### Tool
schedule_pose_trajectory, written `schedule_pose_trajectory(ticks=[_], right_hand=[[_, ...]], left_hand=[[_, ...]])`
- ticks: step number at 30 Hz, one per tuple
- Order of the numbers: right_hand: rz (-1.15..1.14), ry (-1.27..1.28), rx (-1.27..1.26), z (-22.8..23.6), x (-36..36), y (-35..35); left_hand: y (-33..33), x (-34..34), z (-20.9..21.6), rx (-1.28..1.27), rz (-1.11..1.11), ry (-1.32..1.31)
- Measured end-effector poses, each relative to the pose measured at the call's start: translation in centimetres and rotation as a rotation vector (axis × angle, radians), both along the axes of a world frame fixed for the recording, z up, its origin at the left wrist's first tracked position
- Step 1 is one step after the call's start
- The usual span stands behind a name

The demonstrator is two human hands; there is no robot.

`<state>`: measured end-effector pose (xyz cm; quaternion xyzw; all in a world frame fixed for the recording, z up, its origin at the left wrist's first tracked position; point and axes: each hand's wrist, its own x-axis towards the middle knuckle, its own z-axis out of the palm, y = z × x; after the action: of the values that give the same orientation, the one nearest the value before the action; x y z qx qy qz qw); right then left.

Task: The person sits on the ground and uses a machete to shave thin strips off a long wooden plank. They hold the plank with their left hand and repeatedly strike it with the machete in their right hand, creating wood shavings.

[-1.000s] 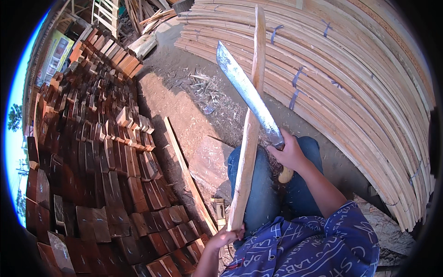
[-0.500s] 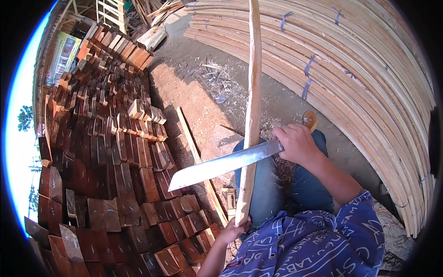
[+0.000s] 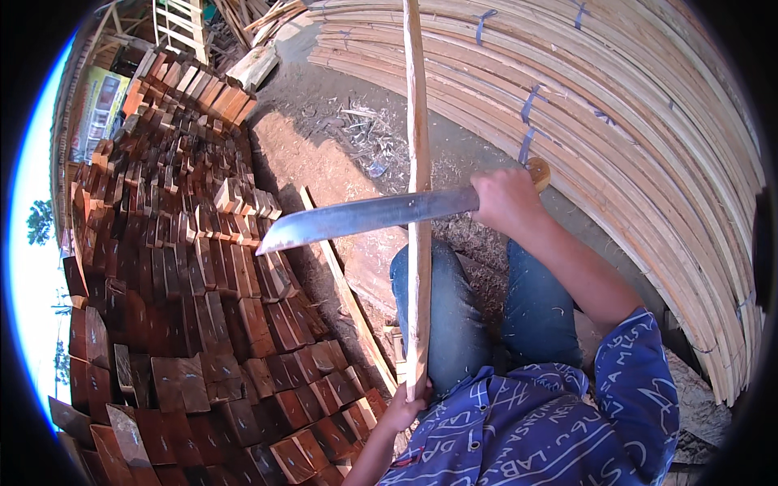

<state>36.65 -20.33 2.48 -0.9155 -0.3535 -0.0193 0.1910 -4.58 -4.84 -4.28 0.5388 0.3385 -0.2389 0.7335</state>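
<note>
My right hand [image 3: 509, 199] is closed round the wooden handle of a machete [image 3: 365, 220], whose rounded handle end shows past my fist. The long steel blade points left and crosses over a pale wooden pole [image 3: 418, 138]; whether its edge touches the wood I cannot tell. The pole stands nearly upright in view, running from my left hand up past the top edge. Low down, near my left thigh, my left hand [image 3: 407, 407] is wrapped round the pole's near end. Part of the left fingers is hidden behind the pole.
Stacked reddish-brown wood blocks [image 3: 182, 381] fill the left side. Long, curved pale strips [image 3: 632, 154], tied in bundles with bluish bands, lie at the right. A narrow batten [image 3: 348, 292] lies on the ground by the blocks. Wood shavings [image 3: 373, 138] litter the ground ahead.
The machete and my right hand have moved up and farther along the pole, away from my body. The pole has shifted a little left, with my left hand still on its near end.
</note>
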Motion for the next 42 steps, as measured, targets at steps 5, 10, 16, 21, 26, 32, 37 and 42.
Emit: schedule_pose_trajectory(ticks=[5,10,16,21,26,32,37,42], right_hand=[[0.026,0.055,0.026,0.4,0.3,-0.9],[0.257,-0.018,0.029,-0.3,-3.2,0.8],[0.27,-0.091,0.133,-1.7,-1.8,2.0],[0.226,-0.186,0.138,-1.3,-1.5,1.7],[0.194,-0.224,0.199,-2.0,-1.1,1.2],[0.112,-0.216,0.141,-1.8,-0.6,-0.4],[-0.219,-0.124,-0.039,1.8,1.9,-1.8],[-0.027,0.01,-0.052,0.8,-1.4,-1.2]], left_hand=[[-0.7,1.8,1.3,0.198,-0.125,0.025],[-0.9,1.1,1.1,0.284,-0.158,0.048],[-1.0,1.5,2.0,0.265,-0.128,-0.016],[-1.2,2.3,3.1,0.253,-0.128,-0.013],[-1.0,2.6,2.9,0.206,-0.134,-0.071],[-0.9,2.2,2.2,0.239,-0.163,-0.095],[-1.0,2.3,1.6,0.37,-0.236,-0.108],[-0.9,3.3,2.7,0.343,-0.225,-0.058]])
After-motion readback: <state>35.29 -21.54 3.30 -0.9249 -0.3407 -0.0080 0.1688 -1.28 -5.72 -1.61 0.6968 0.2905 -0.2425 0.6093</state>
